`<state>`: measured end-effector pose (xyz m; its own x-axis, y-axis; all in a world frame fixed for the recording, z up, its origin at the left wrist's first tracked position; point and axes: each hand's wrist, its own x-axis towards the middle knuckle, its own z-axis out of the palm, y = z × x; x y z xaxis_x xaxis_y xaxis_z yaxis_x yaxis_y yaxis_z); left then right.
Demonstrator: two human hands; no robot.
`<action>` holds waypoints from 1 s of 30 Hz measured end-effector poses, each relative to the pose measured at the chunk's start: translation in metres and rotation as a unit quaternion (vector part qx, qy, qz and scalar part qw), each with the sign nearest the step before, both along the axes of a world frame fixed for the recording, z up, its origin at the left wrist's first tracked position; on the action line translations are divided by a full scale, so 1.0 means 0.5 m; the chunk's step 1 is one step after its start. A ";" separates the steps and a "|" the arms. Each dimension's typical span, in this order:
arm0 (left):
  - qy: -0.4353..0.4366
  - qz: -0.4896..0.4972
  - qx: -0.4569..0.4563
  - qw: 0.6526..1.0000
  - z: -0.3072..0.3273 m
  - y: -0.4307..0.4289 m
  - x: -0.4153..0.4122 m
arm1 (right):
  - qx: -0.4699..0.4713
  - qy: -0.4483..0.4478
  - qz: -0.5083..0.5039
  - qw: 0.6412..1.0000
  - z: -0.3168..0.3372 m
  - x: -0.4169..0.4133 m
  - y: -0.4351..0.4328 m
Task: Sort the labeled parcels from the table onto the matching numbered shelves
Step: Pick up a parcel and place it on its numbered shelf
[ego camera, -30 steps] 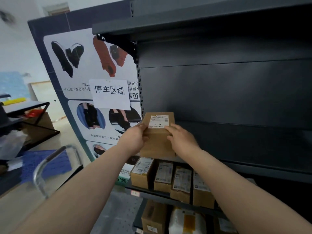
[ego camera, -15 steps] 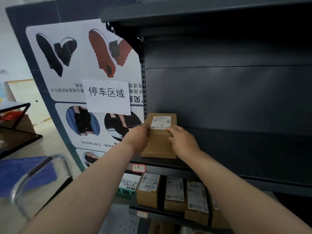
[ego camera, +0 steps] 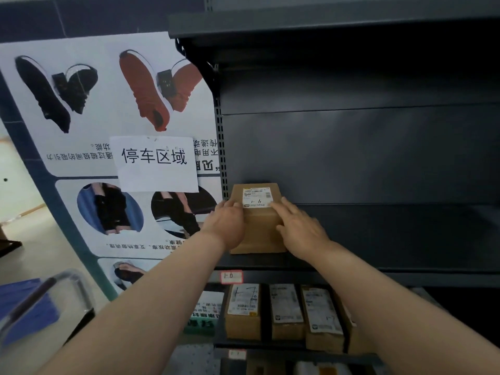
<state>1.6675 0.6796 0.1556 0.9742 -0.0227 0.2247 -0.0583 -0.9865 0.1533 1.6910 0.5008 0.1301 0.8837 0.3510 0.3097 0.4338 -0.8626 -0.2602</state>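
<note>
Head view: a cardboard parcel (ego camera: 257,223) sits at the far left end of a dark metal shelf (ego camera: 392,236), its left side just beside the perforated upright (ego camera: 221,147) and its near edge close to the front lip. The left hand (ego camera: 228,226) cups the parcel's left side, fingertips bent over onto the top face beside the shipping label (ego camera: 256,196). The right hand (ego camera: 300,230) lies on the right edge with its fingers straight and slightly spread, pressing rather than clasping. The parcel therefore lies directly between the two hands, neither plainly nearer, and its longer side appears to run from the lip toward the back panel. Letting go would probably mean drawing both hands straight back toward the person. Both thumbs are hidden, as is the parcel's underside where it meets the shelf. The handwritten mark on the label and the red-bordered shelf tag (ego camera: 231,276) below are too small to read with confidence, so the match cannot be confirmed. Other labelled parcels (ego camera: 286,311) stand on the shelf below, the lowest tier cut off.
</note>
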 end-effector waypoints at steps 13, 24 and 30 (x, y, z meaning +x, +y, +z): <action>-0.038 -0.245 0.089 0.965 -0.020 -0.286 -0.080 | -0.132 0.013 -0.220 0.966 -0.055 -0.234 -0.288; 0.042 -0.473 0.144 0.868 -0.112 -0.655 -0.442 | -0.087 0.130 -0.417 0.895 -0.136 -0.759 -0.553; 0.090 -0.595 0.169 0.780 -0.166 -0.830 -0.754 | -0.084 0.182 -0.548 0.813 -0.197 -1.134 -0.631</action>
<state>1.2908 0.2647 0.0727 0.2330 -0.9639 -0.1290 -0.9717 -0.2359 0.0077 1.1242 0.1852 0.0317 0.7170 -0.6970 -0.0127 -0.6969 -0.7162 -0.0385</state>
